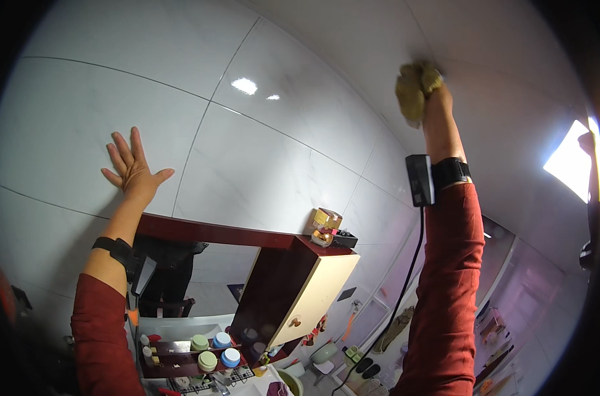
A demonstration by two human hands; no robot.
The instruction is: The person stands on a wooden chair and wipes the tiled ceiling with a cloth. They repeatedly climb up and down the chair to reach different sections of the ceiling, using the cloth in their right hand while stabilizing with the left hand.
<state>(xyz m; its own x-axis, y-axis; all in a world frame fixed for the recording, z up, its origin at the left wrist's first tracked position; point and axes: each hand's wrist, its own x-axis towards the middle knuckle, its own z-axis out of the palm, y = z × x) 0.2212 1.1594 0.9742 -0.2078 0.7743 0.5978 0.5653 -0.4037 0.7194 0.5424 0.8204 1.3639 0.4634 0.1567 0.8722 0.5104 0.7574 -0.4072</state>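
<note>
Closest to the eye stand two red-clad arms, the left sleeve (105, 330) at eight o'clock and the right sleeve (448, 284) at four. Starting from the left, the left hand (136, 173) is between nine and ten o'clock, fingers and thumb fanned wide, back toward us, its palm seemingly flat on the pale tiled wall (260, 171); it grips nothing. Just below it runs the dark red top of a mirror cabinet (207, 231), and toward seven o'clock a shelf (181, 364) carries lidded jars (207, 360). Near the centre, a little below it, small bottles (326, 221) stand on the cabinet's side unit (316, 290).

At about half past one, the right hand (438, 98) holds a bunched yellow-green cloth (410, 99) up against what looks like the ceiling (504, 59). The cloth hides the fingers, so I can't tell how they bend. Its longer fold hangs roughly from twelve to six, on the hand's left. From the left hand the cloth lies well apart, between two and three; the right is plainly nearer. A bright light panel (570, 162) glows near three o'clock.
</note>
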